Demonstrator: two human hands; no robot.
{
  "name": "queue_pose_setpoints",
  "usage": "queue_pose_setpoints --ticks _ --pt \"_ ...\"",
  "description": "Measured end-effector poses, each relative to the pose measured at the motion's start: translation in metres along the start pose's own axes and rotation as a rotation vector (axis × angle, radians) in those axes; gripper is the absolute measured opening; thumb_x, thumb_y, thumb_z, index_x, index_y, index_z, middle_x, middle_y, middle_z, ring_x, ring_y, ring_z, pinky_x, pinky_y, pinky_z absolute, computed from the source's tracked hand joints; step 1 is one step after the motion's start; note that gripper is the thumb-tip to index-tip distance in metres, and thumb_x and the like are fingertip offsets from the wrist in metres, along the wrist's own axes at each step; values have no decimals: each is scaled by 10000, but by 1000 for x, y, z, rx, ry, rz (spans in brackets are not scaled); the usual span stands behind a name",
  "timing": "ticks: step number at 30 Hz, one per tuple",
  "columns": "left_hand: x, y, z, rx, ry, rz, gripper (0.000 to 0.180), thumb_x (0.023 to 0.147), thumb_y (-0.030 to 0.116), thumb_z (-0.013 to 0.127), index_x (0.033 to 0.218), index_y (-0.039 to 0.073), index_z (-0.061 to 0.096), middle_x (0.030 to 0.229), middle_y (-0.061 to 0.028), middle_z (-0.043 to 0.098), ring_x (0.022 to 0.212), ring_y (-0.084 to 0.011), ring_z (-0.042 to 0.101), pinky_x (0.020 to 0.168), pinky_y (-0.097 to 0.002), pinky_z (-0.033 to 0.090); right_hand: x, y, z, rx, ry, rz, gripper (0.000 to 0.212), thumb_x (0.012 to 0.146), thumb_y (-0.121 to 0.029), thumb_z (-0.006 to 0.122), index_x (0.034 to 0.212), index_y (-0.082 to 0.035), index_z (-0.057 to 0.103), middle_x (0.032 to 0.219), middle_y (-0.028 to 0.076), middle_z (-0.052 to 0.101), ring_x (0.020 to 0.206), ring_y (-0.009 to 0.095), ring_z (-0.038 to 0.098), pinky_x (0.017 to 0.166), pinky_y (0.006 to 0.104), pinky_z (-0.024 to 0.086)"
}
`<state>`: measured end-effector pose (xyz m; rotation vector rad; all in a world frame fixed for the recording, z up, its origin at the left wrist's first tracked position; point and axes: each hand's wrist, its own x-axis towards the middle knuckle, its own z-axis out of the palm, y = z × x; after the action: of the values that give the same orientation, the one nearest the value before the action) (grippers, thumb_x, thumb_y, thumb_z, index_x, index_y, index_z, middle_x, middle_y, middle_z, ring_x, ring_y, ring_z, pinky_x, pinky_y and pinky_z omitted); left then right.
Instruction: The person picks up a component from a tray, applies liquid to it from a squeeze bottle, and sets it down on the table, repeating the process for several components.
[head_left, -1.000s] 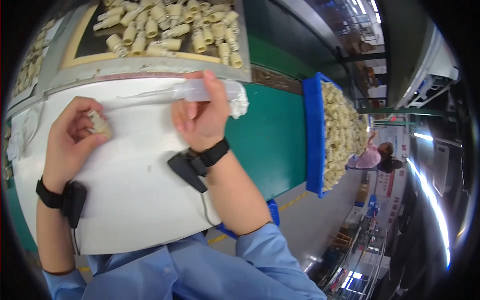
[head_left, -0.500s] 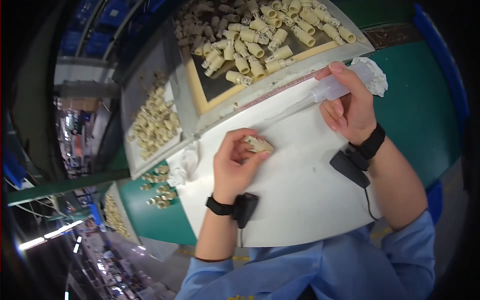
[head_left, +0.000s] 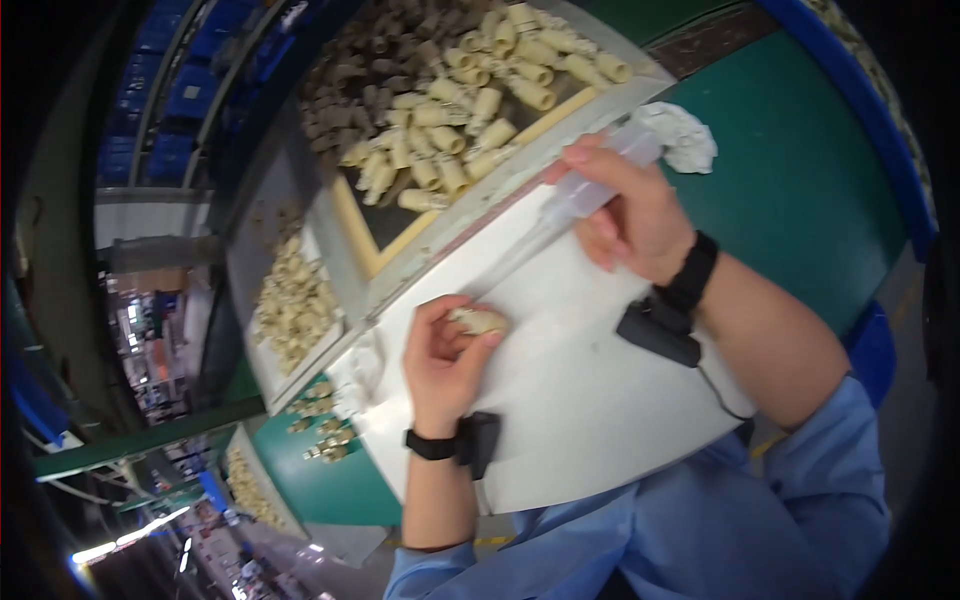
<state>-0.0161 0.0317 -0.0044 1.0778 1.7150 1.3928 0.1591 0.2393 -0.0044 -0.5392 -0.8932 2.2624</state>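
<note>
Between the thumb and fingers of my left hand is a small cream plastic fitting, held above a white sheet. My right hand is wrapped round a translucent squeeze bottle, tilted so that its long thin nozzle points down and left. The nozzle's tip ends close to the fitting, by my left fingertips; whether they touch I cannot tell. Fingers hide part of the fitting.
Beyond the sheet, a framed tray bears many cream fittings. More fittings fill a tray at the left. Several small fittings stand on the green table. Crumpled white cloths lie at the right and left.
The view has shifted and turned slightly. The bottle's nozzle has come nearer to the fitting in my left hand. Both hands keep their hold.
</note>
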Motion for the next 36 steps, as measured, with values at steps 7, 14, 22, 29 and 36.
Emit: queue_pose_setpoints --ticks 7,14,22,29,36 --pt "0 -25 -5 -8 61 13 438 871 19 757 1256 27 549 1069 -48 655 977 -128 643 876 -274 533 10 3 6 -47 -52 19 305 970 -302 596 876 -15 642 439 40 417 294 153 361 317 330 351" --pt "9 -9 2 15 119 -20 457 837 -73 708 1255 11 545 998 -12 623 906 -72 608 791 -201 507 19 -3 1 -12 -81 -9 274 966 -310 595 935 -39 620 461 44 428 302 175 341 315 334 350" --pt "-9 -13 14 -43 183 -72 442 820 -106 684 1223 16 549 964 2 595 817 -50 577 687 -163 463 10 6 -4 -46 -98 54 272 978 -335 564 978 -65 593 465 29 398 309 162 334 318 339 335" --pt "0 -26 19 -49 164 -29 450 815 -107 678 1230 12 552 1002 -8 595 874 -57 583 720 -169 470 15 6 -13 -30 -77 61 279 983 -343 560 993 -65 583 474 28 408 312 154 327 318 341 334" --pt "-2 -51 2 -100 61 -26 466 824 -92 683 1258 6 543 1068 -17 593 927 -74 587 779 -179 476 23 7 -10 -57 -107 85 284 968 -358 582 974 -75 578 477 26 424 309 165 327 314 354 341"
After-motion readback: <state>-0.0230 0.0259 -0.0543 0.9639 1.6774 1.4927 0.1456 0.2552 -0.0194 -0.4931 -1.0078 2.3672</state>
